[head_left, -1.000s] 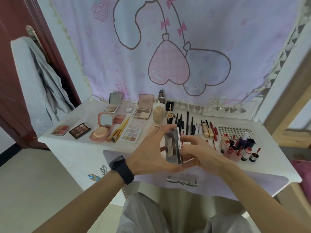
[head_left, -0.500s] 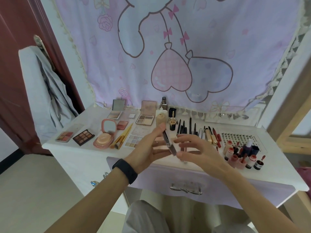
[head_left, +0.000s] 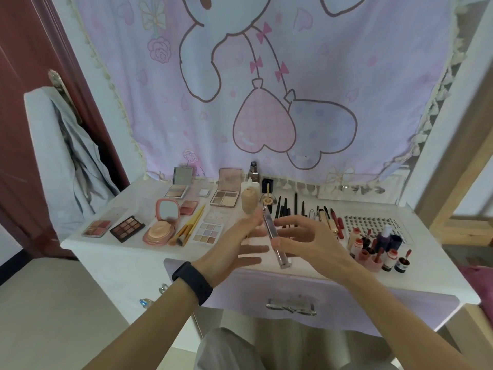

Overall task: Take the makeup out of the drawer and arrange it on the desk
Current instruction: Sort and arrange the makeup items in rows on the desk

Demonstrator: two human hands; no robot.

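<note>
Straight, spread fingers (head_left: 252,248) of the left hand (head_left: 229,252) touch a slim clear rectangular case (head_left: 273,233), which the right hand (head_left: 312,241) appears to pinch between thumb and fingers (head_left: 289,222), just in front of a beige foundation bottle (head_left: 249,202) on the white table (head_left: 88,243). Left of the bottle lie open eyeshadow palettes (head_left: 127,228); right of it, black pencils (head_left: 295,206) and small red bottles (head_left: 373,252). Below it, the lilac drawer (head_left: 333,297) looks closed. Most makeup seems arranged; this 1 case awaits its place.
</note>
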